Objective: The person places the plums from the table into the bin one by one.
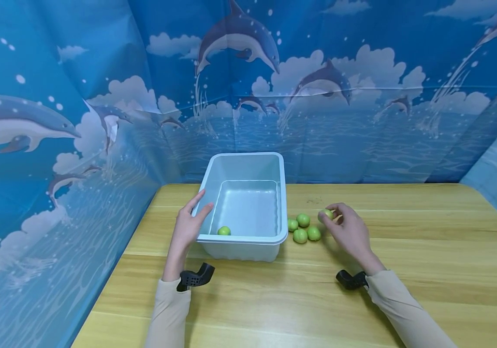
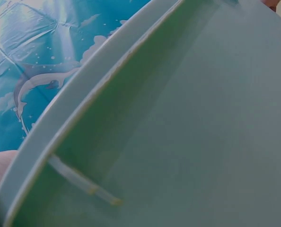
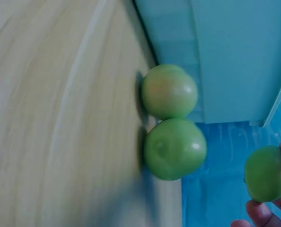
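Note:
A pale blue-grey plastic tub (image 1: 241, 239) stands on the table, with one small round green fruit (image 1: 224, 230) lying inside near its front left corner. My left hand (image 1: 187, 223) grips the tub's left rim, thumb over the inner side and fingers along the outside. In the left wrist view the tub's rim (image 2: 74, 113) crosses the picture and only a bit of the hand shows. My right hand (image 1: 350, 232) pinches another green fruit (image 3: 268, 174) between thumb and fingertips, above the table. Several more green fruits (image 1: 300, 236) sit in a group between the tub and this hand.
The wooden table (image 1: 309, 299) ends at a blue dolphin-printed sheet (image 1: 340, 145) hung behind it and at both sides. The tub's right wall stands close beside the grouped fruits. A black wrist device (image 1: 350, 279) is worn on each arm.

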{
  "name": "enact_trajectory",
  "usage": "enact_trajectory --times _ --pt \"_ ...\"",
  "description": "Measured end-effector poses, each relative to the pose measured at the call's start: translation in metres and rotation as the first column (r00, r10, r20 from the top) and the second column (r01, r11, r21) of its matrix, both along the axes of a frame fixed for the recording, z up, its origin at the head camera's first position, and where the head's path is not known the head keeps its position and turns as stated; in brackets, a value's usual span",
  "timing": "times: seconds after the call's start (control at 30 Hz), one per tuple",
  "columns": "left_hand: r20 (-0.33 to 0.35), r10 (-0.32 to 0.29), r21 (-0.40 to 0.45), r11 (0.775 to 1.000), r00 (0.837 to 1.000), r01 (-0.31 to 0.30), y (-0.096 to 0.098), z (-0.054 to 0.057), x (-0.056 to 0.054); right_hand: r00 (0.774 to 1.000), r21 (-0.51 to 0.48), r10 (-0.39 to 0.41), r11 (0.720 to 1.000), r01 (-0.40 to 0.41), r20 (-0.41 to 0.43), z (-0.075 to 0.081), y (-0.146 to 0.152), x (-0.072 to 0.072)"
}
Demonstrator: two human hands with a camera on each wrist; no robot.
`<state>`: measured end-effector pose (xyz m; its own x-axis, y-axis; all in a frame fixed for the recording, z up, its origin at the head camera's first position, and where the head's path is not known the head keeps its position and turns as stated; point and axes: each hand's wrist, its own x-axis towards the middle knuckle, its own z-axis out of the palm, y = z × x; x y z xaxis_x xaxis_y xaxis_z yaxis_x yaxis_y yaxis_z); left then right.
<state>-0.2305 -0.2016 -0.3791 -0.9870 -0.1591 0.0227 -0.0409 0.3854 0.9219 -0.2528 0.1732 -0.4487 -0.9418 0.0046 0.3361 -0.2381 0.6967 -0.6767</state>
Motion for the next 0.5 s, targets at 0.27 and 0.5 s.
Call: enact_trajectory --times 0.27,0.5 --pt "-0.003 -0.004 -0.003 1.0 1.0 0.004 -0.001 -0.001 0.0 0.998 -0.031 0.015 0.999 -0.017 -0.066 0.012 -0.004 0.006" --pt "0.001 -0.001 0.0 1.0 1.0 0.001 -0.001 -0.001 0.0 0.993 -0.043 0.034 0.998 -0.039 -0.114 0.024 -0.009 0.009"
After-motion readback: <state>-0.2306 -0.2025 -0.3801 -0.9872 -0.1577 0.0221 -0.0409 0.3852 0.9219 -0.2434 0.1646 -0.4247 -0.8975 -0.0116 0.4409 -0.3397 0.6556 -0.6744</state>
